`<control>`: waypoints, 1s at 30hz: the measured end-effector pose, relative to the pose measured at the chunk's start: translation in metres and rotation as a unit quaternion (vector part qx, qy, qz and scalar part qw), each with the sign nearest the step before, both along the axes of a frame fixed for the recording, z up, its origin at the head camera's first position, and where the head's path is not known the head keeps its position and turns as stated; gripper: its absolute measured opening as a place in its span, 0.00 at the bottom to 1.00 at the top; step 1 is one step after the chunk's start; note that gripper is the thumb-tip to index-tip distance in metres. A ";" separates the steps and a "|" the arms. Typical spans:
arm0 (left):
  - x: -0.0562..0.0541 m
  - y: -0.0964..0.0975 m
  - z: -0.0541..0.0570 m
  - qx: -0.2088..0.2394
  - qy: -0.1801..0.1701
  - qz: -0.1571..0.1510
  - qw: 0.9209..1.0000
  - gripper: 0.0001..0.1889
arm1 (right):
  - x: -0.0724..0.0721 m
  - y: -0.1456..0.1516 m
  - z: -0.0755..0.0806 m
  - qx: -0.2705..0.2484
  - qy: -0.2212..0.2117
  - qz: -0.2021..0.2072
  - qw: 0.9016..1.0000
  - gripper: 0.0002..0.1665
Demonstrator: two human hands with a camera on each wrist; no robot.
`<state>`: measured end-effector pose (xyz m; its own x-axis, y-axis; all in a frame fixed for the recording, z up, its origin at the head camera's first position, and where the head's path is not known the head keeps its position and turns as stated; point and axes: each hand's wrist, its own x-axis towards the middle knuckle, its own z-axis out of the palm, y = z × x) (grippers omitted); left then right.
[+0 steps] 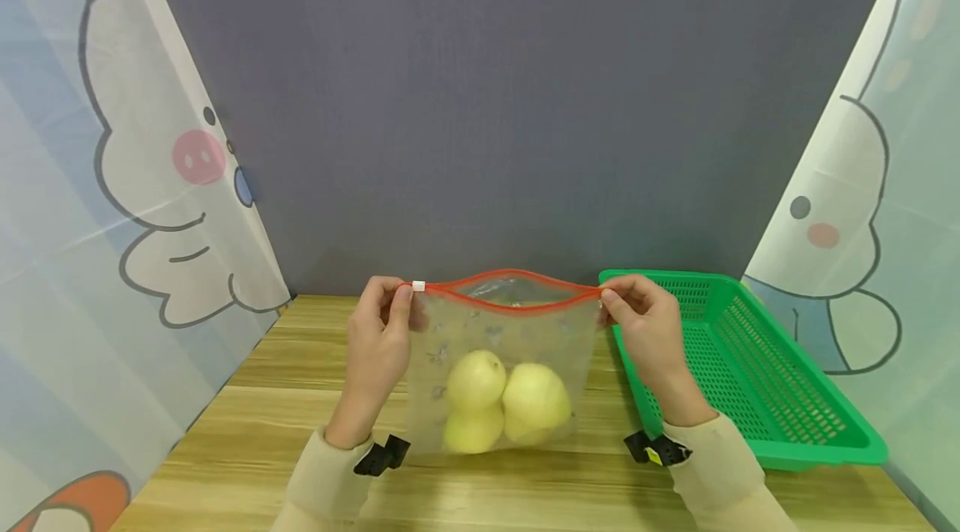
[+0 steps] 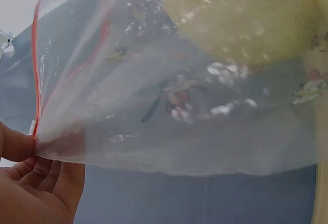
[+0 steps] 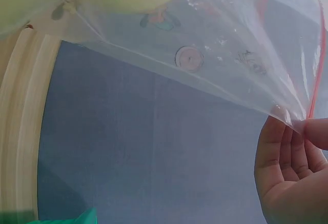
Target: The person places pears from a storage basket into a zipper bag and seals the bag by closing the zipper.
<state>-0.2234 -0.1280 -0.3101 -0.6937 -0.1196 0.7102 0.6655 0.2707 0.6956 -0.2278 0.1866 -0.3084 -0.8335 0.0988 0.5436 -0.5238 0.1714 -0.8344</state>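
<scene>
A see-through zip bag (image 1: 487,332) with a red zip edge and small printed pictures hangs upright between both hands. Its mouth gapes in the middle. Pale yellow, round fruits (image 1: 536,394), apple- or pear-like, lie in its lower part. My left hand (image 1: 378,340) pinches the bag's top left corner between thumb and fingers, right beside the white zip slider (image 1: 419,286). At the top right corner, my right hand (image 1: 648,336) pinches the zip's other end. The left wrist view shows the thumb pressed on the corner (image 2: 37,144); the right wrist view shows a similar pinch.
A green perforated plastic basket (image 1: 750,382) stands at the right on the wooden table (image 1: 247,424), close to my right forearm. Behind the table rises a dark grey panel (image 1: 510,98). Cartoon-printed curtains (image 1: 150,98) hang at both sides.
</scene>
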 end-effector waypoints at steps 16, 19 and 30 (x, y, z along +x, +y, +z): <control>-0.017 0.012 0.004 0.057 -0.064 -0.039 0.996 0.07 | -0.002 0.015 0.002 -0.117 -0.004 -0.037 0.992 0.10; -0.018 0.013 0.000 0.062 -0.067 -0.041 0.995 0.07 | -0.001 0.016 0.001 -0.121 -0.006 -0.044 0.992 0.10; -0.026 0.011 -0.010 0.079 -0.069 -0.050 0.993 0.07 | 0.001 0.020 -0.001 -0.063 -0.035 -0.055 0.996 0.08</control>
<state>-0.2496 -0.1174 -0.3203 -0.7972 -0.1482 0.5853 0.5787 0.0889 0.8107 -0.2270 0.2067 -0.3099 -0.8489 0.2559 0.4624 -0.4478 0.1163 -0.8865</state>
